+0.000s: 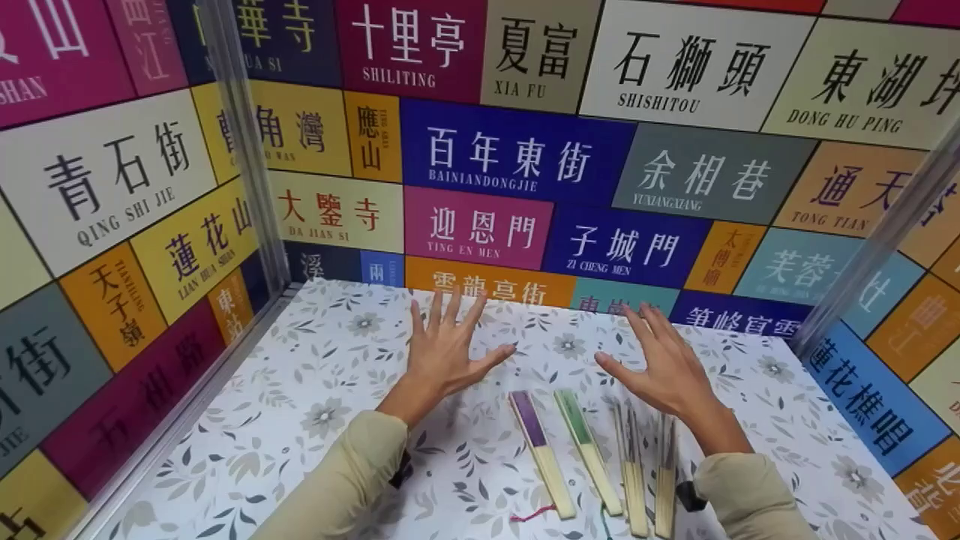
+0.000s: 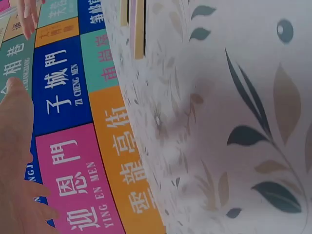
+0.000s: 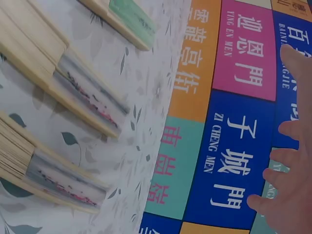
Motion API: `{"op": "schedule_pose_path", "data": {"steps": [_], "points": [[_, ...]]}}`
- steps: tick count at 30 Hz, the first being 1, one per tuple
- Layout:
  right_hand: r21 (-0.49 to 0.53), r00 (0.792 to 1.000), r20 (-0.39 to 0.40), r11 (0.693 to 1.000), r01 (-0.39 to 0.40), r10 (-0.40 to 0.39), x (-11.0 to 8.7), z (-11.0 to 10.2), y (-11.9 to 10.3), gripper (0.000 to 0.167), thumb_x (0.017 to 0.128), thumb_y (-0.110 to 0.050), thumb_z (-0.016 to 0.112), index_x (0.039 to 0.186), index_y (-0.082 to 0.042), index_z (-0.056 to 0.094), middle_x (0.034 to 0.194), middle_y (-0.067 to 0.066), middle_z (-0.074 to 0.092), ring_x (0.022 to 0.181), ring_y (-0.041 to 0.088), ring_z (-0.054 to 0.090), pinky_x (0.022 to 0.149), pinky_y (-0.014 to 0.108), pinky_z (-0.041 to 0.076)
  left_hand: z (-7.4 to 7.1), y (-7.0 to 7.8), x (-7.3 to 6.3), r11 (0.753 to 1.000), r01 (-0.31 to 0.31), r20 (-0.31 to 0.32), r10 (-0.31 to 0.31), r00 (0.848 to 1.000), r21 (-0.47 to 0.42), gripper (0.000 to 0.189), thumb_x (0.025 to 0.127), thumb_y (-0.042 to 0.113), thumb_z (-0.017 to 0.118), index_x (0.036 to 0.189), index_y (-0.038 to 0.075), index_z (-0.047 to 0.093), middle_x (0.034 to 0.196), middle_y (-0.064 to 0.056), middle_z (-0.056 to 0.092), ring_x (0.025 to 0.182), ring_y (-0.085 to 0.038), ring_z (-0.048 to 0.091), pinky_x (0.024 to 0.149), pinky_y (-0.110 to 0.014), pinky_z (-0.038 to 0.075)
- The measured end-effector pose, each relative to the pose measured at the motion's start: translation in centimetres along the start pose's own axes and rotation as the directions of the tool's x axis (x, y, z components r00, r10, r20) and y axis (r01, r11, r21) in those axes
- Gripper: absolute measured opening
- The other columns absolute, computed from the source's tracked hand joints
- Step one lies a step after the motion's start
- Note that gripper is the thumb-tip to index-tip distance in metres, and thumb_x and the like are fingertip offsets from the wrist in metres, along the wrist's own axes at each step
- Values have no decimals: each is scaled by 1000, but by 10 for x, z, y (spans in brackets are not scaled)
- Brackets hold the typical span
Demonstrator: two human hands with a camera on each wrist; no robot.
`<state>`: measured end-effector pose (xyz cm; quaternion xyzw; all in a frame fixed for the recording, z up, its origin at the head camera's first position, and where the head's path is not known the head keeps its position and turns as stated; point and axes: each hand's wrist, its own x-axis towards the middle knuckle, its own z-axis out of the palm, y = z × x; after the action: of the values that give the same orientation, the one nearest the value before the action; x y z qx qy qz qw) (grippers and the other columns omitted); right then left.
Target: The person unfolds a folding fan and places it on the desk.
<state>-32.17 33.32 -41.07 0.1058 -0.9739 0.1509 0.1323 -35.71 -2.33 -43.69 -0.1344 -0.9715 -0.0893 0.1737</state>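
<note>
Both hands hover over the table with fingers spread, holding nothing. My left hand (image 1: 448, 349) is left of the folded fans, and my right hand (image 1: 664, 364) is above and beyond the two rightmost ones. Four would be too exact a tally, so several folded hand fans lie side by side: a purple fan (image 1: 529, 420) with a red cord, a green fan (image 1: 574, 417), and two grey fans with pink-and-black print. In the right wrist view one grey fan (image 3: 92, 97) lies above the other grey fan (image 3: 66, 183), their bamboo ribs closed.
The table (image 1: 247, 450) wears a white cloth with leaves and flowers. Colourful panels with Chinese place names (image 1: 517, 150) stand behind it and along both sides. Clear upright edges (image 1: 251, 150) mark the corner at left.
</note>
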Motion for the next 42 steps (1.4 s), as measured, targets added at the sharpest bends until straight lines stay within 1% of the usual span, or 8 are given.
{"op": "schedule_pose_path", "data": {"steps": [3, 10, 15, 21, 24, 28, 35, 42], "points": [[11, 1000, -27, 1000, 16, -16, -5, 1, -6, 99, 98, -76, 61, 175, -29, 20, 182, 16, 18, 165, 49, 21, 124, 84, 25, 0, 5, -4, 999, -25, -20, 25, 999, -23, 101, 94, 94, 32, 175, 38, 13, 183, -9, 14, 169, -39, 15, 137, -70, 8], [95, 997, -71, 995, 39, -32, -20, 9, -19, 92, 101, -68, 64, 174, -30, 23, 180, 13, 26, 162, 46, 30, 120, 84, 33, 2, 21, -16, 993, -80, -58, 75, 995, -82, 96, 99, 86, 38, 175, 31, 19, 181, -9, 25, 167, -35, 26, 138, -59, 23], [155, 995, -88, 986, 56, -43, -29, 18, -25, 86, 102, -60, 69, 171, -24, 33, 175, 15, 36, 158, 45, 38, 121, 79, 38, 8, 32, -27, 988, -110, -64, 104, 993, -112, 94, 101, 84, 38, 174, 28, 23, 179, -8, 32, 164, -32, 34, 135, -52, 34], [237, 990, -124, 966, 101, -73, -38, 27, -35, 73, 102, -40, 78, 163, -14, 48, 159, 18, 54, 137, 41, 61, 103, 59, 63, 17, 42, -36, 975, -124, -101, 107, 989, -186, 89, 102, 80, 43, 169, 23, 36, 172, -9, 44, 156, -31, 48, 123, -52, 51], [274, 989, -124, 956, 108, -76, -42, 32, -42, 67, 100, -32, 80, 158, -10, 54, 149, 16, 62, 129, 36, 66, 95, 48, 68, 23, 46, -37, 965, -124, -116, 98, 988, -233, 86, 103, 78, 45, 167, 21, 41, 167, -9, 51, 151, -29, 53, 118, -52, 56], [314, 994, -83, 945, 91, -68, -46, 40, -51, 66, 99, -26, 82, 157, -8, 55, 137, 13, 68, 118, 29, 71, 87, 39, 70, 28, 50, -39, 949, -91, -93, 66, 993, -302, 85, 103, 78, 46, 166, 20, 44, 163, -8, 55, 149, -28, 56, 117, -51, 57], [360, 998, 24, 932, 48, -60, -50, 53, -62, 60, 101, -23, 80, 154, -8, 57, 127, 14, 71, 108, 24, 74, 82, 36, 70, 36, 56, -41, 911, -5, -59, -21, 998, -413, 77, 105, 73, 49, 160, 20, 50, 155, -10, 62, 141, -30, 62, 114, -52, 59], [364, 976, 177, 930, 54, -127, -51, 66, -66, 54, 101, -27, 79, 147, -2, 62, 107, 9, 75, 89, 17, 76, 75, 31, 68, 52, 56, -47, 881, -7, -78, -34, 996, -474, 56, 107, 56, 61, 142, 13, 67, 134, -14, 74, 120, -32, 73, 96, -51, 66]]}}
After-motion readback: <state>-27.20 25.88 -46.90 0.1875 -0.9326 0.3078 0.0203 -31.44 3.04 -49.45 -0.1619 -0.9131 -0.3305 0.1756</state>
